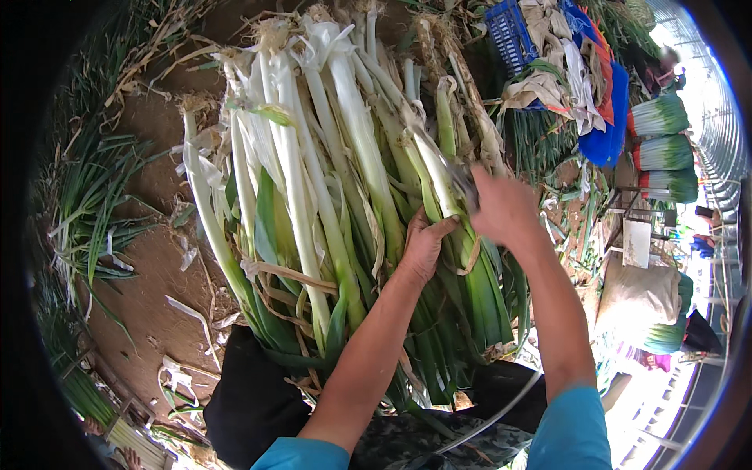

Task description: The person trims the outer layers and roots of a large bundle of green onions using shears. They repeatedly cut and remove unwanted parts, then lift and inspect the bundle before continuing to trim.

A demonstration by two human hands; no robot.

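A thick layer of long green onions (352,135) lies before me, roots pointing away and green leaves towards my lap. My left hand (424,244) is closed around one green onion stalk (437,170) near where white turns green, its thumb across the stem. Just right of that stalk, my right hand (502,205) is curled and blurred by motion. A dark grey object (463,185), too smeared to name, shows at its fingers against the stalk. Loose skins (288,276) and dry leaves hang among the stalks.
On the right stand a blue plastic crate (508,41) draped with cloths and bundled green onions (664,154). A clear hose (505,408) crosses my lap. Leaf scraps litter the soil (141,305) at left. Another person's hands (130,458) show at the lower left.
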